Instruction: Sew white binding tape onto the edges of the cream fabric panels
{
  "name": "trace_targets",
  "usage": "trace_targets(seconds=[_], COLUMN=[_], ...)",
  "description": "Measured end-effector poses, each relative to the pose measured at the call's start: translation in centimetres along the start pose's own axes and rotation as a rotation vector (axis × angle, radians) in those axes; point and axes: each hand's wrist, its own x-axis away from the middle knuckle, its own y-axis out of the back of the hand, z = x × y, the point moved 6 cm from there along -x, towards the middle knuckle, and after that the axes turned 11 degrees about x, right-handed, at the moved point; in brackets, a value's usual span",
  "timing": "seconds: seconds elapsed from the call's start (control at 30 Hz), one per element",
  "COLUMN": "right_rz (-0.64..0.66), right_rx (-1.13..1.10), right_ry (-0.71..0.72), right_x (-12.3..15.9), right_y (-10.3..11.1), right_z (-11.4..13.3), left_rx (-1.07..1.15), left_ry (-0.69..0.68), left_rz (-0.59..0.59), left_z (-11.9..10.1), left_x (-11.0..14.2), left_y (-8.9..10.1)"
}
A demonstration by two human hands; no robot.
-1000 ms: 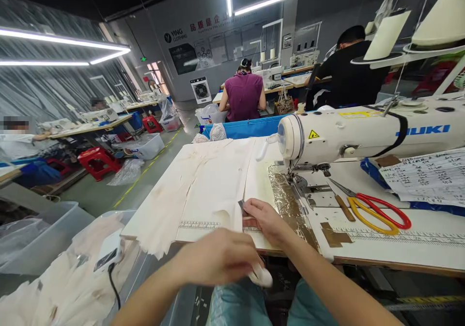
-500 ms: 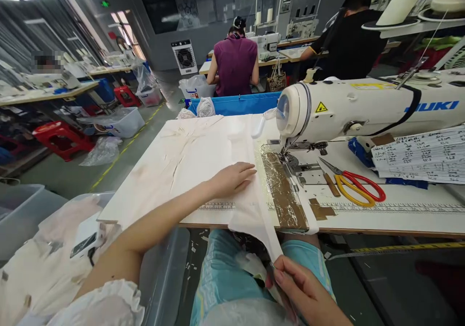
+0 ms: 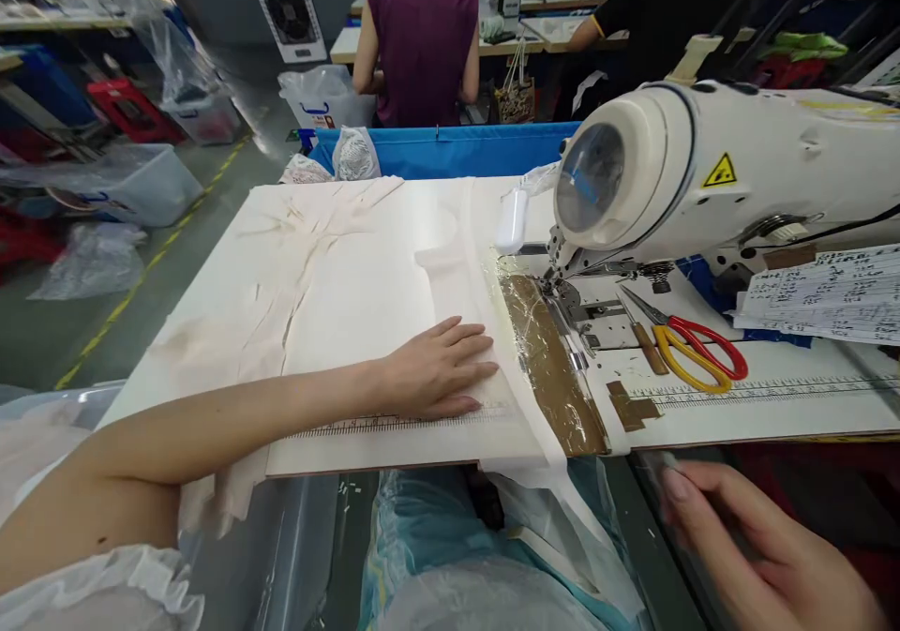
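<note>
My left hand (image 3: 436,368) lies flat with fingers spread on cream fabric (image 3: 337,275) spread over the sewing table (image 3: 773,415), beside a printed ruler strip. A narrow strip of the fabric (image 3: 548,481) hangs off the table's front edge toward my lap. My right hand (image 3: 759,556) is below the table edge at the lower right, blurred, fingers loosely curled; nothing shows in it. The white sewing machine (image 3: 703,181) stands just right of my left hand, its needle area over brown tape (image 3: 548,368).
Red and yellow scissors (image 3: 689,350) and a sheet of handwritten paper (image 3: 822,293) lie under the machine arm. A blue bin (image 3: 450,148) sits behind the table. Two people sit with backs turned at tables beyond. Plastic tubs and bags line the left aisle.
My right hand let go of the hanging fabric strip and moved right, below the table edge. My left hand flattened on the fabric. The view tilted down and closer.
</note>
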Motion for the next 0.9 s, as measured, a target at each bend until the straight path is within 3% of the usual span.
trace_targets(seconds=[0.13, 0.23, 0.33, 0.47, 0.9], right_rz=[-0.133, -0.105, -0.101, -0.108, -0.172], right_rx=[0.091, 0.202, 0.292, 0.362, 0.460], right_ry=[0.217, 0.284, 0.316, 0.302, 0.352], right_x=[-3.1, -5.6, -7.2, -8.1, -7.9], right_y=[-3.5, -7.0, -9.1, -10.2, -10.8], right_z=[8.7, 11.3, 11.9, 12.1, 12.9], left_rx=[0.024, 0.033, 0.043, 0.024, -0.049], left_ry=[-0.027, -0.041, -0.051, -0.053, -0.042], left_rz=[0.002, -0.058, -0.108, -0.094, -0.063], left_z=[1.4, 1.7, 1.8, 1.8, 1.9], left_x=[-0.1, 0.1, 0.3, 0.2, 0.0], left_y=[0.0, -0.3, -0.5, -0.7, -0.7])
